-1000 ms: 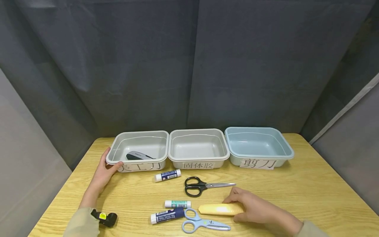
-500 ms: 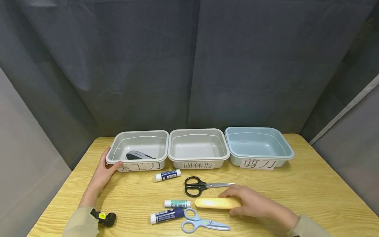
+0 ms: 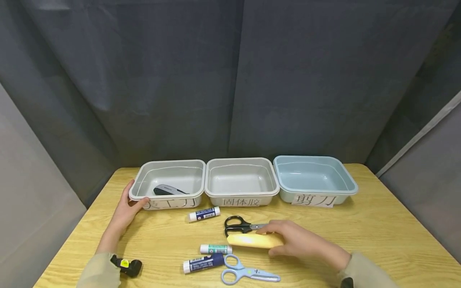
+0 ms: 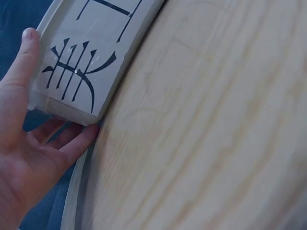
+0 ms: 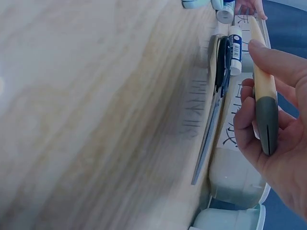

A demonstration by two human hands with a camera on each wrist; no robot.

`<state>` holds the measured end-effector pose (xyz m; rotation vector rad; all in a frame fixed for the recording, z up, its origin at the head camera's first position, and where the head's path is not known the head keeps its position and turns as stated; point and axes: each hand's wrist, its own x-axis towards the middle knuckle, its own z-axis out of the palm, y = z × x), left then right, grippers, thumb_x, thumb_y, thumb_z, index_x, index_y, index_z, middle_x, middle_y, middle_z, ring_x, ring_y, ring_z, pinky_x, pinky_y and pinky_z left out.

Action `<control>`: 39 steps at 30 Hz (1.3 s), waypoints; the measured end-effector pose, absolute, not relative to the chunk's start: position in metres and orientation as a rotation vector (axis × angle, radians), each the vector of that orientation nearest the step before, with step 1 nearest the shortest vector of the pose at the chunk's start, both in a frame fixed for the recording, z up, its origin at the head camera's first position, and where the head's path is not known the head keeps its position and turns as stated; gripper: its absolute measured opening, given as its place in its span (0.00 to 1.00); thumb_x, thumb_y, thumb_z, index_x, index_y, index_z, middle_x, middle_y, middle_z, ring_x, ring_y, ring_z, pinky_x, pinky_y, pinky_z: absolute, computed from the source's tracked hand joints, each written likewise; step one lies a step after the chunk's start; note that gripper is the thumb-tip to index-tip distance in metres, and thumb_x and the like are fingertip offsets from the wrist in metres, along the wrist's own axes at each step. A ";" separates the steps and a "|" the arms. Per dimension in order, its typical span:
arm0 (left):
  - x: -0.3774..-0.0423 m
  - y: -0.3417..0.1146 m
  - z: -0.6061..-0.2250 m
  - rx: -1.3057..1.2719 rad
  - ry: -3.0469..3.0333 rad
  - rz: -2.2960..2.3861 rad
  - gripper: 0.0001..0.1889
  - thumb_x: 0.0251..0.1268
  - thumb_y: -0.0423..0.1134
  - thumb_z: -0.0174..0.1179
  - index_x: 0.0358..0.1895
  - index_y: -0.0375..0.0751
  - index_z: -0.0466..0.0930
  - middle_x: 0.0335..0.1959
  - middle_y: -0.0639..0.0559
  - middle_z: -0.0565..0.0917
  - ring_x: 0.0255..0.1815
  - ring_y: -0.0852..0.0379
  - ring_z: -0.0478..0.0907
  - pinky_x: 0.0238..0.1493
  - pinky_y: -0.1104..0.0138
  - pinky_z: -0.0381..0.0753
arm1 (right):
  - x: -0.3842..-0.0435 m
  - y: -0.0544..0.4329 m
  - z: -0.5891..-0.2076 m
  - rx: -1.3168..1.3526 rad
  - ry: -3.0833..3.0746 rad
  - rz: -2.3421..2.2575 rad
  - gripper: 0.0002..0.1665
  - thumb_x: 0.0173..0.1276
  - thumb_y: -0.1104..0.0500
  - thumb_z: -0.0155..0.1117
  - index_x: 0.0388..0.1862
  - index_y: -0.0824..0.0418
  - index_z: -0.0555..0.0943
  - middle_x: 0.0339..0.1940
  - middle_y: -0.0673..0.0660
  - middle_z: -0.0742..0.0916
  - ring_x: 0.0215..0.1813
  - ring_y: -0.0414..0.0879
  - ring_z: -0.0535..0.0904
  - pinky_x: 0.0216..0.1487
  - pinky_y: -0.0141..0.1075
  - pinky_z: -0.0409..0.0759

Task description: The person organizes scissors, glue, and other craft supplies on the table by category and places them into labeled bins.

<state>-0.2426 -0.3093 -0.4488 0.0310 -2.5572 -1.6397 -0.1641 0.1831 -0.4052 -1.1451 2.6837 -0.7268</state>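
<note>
My left hand (image 3: 124, 208) grips the front left corner of the left grey bin (image 3: 187, 176), thumb at the rim and fingers at its side. A grey and black utility knife (image 3: 169, 189) lies inside that bin. My right hand (image 3: 300, 241) holds a yellow utility knife (image 3: 248, 240) between thumb and fingers, raised over the table. In the right wrist view the dark grey end of the yellow utility knife (image 5: 266, 120) points toward the palm. Black-handled scissors (image 3: 239, 226) lie just behind it, partly covered by the knife and hand.
A middle grey bin (image 3: 241, 178) and a blue bin (image 3: 313, 176) continue the row, with labels in front. Glue sticks lie on the table: a blue one (image 3: 204, 214), a green one (image 3: 216, 249) and a larger blue one (image 3: 203, 263). Light blue scissors (image 3: 248, 273) lie nearest the front.
My right hand has carried the yellow utility knife leftward and away from me, now overlapping the black scissors in the head view. My left hand stays on the bin.
</note>
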 end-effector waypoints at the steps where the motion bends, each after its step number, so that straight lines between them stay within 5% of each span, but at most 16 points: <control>1: -0.242 -0.309 -0.449 0.032 -2.557 -1.645 0.47 0.61 0.50 0.57 0.72 0.53 0.30 0.71 0.37 0.46 0.66 0.39 0.54 0.66 0.48 0.54 | -0.165 0.182 -0.405 -1.136 2.677 -0.727 0.30 0.52 0.51 0.69 0.56 0.48 0.75 0.50 0.43 0.80 0.49 0.37 0.75 0.52 0.37 0.74; 29: -0.241 -0.308 -0.447 0.064 -2.578 -1.621 0.46 0.61 0.51 0.56 0.72 0.56 0.29 0.71 0.37 0.46 0.66 0.40 0.55 0.65 0.49 0.56 | -0.199 0.151 -0.389 -1.270 2.814 -0.868 0.27 0.50 0.53 0.72 0.51 0.53 0.78 0.47 0.45 0.82 0.44 0.36 0.76 0.46 0.32 0.76; 35: -0.241 -0.308 -0.447 0.072 -2.592 -1.598 0.46 0.61 0.51 0.56 0.72 0.55 0.30 0.71 0.37 0.48 0.65 0.42 0.57 0.60 0.63 0.63 | -0.205 0.145 -0.387 -1.290 2.818 -0.875 0.26 0.51 0.53 0.71 0.51 0.51 0.78 0.45 0.45 0.81 0.43 0.37 0.75 0.45 0.32 0.75; 39: -0.240 -0.307 -0.448 0.070 -2.583 -1.615 0.47 0.61 0.51 0.56 0.72 0.55 0.30 0.71 0.37 0.47 0.66 0.41 0.56 0.64 0.56 0.60 | -0.209 0.140 -0.386 -1.304 2.816 -0.882 0.25 0.51 0.53 0.71 0.50 0.50 0.79 0.42 0.43 0.81 0.39 0.35 0.74 0.40 0.30 0.74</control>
